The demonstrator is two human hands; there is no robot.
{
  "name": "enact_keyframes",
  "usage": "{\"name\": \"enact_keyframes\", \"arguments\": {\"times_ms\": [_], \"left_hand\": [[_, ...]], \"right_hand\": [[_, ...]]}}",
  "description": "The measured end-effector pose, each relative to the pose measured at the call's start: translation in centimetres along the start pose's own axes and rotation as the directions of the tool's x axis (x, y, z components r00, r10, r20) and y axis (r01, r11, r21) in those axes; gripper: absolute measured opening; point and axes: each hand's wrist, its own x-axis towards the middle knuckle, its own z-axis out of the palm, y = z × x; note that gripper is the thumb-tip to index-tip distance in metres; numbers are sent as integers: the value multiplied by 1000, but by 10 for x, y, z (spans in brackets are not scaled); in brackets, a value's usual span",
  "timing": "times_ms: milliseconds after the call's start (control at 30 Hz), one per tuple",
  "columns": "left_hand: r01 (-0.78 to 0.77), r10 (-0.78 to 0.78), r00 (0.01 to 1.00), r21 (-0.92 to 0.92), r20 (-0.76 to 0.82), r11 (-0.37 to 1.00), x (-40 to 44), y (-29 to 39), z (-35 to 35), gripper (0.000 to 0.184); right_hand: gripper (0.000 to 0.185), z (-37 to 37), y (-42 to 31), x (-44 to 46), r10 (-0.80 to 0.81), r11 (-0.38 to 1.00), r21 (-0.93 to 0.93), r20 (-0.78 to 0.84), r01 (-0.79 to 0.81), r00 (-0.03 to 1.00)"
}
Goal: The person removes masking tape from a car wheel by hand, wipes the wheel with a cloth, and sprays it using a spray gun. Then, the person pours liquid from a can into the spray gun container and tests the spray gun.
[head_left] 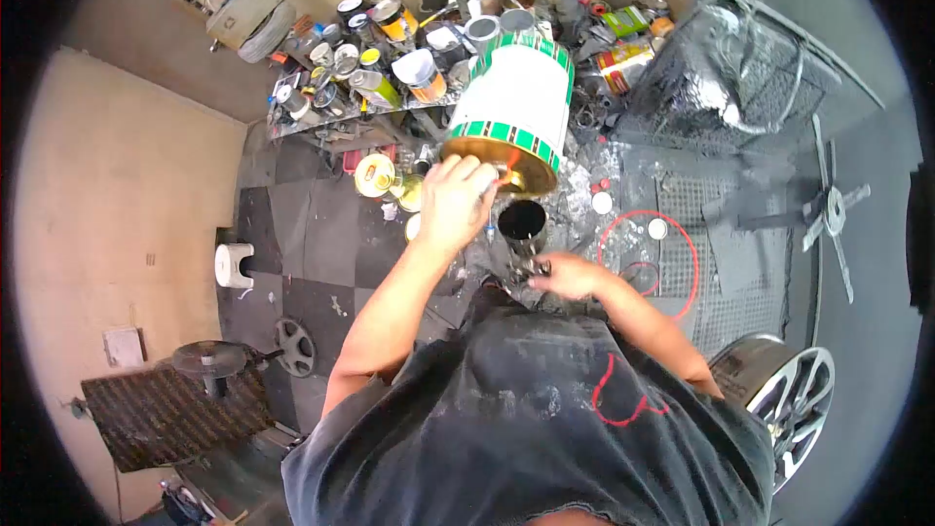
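A large white drum (516,93) with green bands lies tilted ahead of me, its gold end (536,173) facing my body. My left hand (456,200) is closed in front of that gold end. Something small and orange shows beside its fingertips, but what the fingers hold is hidden. Below the drum, a dark open cup (523,221) sits above the metal body of a spray gun (529,268). My right hand (570,276) is closed around the metal body, with the cup's mouth turned up. The cup's inside looks black.
A cluttered bench (331,120) with paint cans and bottles stands behind, left of the drum. Gold tins (375,175) and a white stool (232,265) are to the left. A red hoop (696,268) lies at right, and an alloy wheel (804,399) stands nearer.
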Motion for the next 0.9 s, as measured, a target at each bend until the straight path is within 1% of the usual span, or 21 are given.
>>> {"name": "enact_keyframes", "arguments": {"times_ms": [33,100,133,167,233,267,300,367,400,433,500,567,600,700,767,833,900], "left_hand": [[-26,26,999,-14,-33,1000,6,7,-6,20],[-63,63,996,-4,-65,998,13,17,-16,20],[-77,77,995,-6,-67,997,15,22,-20,20],[-102,101,992,-5,-79,995,17,26,-24,21],[-136,136,985,3,-108,991,22,32,-32,23],[-168,167,978,1,-126,986,23,34,-35,23],[-199,197,970,1,-143,980,23,36,-39,24],[-211,214,963,40,-165,977,21,38,-41,27],[-240,242,941,37,-236,970,21,38,-41,24],[-270,267,914,35,-305,962,22,37,-41,20],[-294,292,909,41,-298,955,21,36,-47,20],[-271,288,916,97,-280,958,20,38,-54,33],[-280,291,915,82,-280,957,20,40,-59,37],[-324,329,891,70,-311,943,25,43,-67,36],[-336,333,889,47,-313,941,29,45,-72,35],[-394,411,831,126,-375,911,33,43,-73,35],[-396,410,840,115,-355,911,32,42,-73,37]], "right_hand": [[63,-19,-28,-12,153,974,161,72,-163,986],[62,-28,-41,-21,104,927,359,26,-107,994],[60,-38,-51,-26,86,930,353,57,-101,995],[60,-38,-52,-29,86,931,353,42,-95,995],[53,-43,-58,-33,53,898,437,-4,-46,999],[31,-50,-67,-41,48,880,469,63,-72,997],[31,-52,-69,-46,47,884,463,55,-67,997],[28,-55,-71,-56,-11,810,585,93,-46,996],[27,-57,-72,-59,-38,794,607,107,-35,994],[27,-58,-74,-61,-39,794,607,104,-32,994],[27,-58,-77,-65,-30,774,632,107,-45,994],[25,-57,-81,-69,-41,793,609,107,-33,993],[23,-56,-83,-70,-52,810,585,107,-21,993],[24,-50,-84,-71,-32,822,569,108,-35,994],[24,-47,-82,-68,-57,824,566,123,-23,991],[25,-45,-82,-67,-81,826,564,135,-9,987],[26,-47,-84,-68,-85,833,554,132,-2,988]]}}
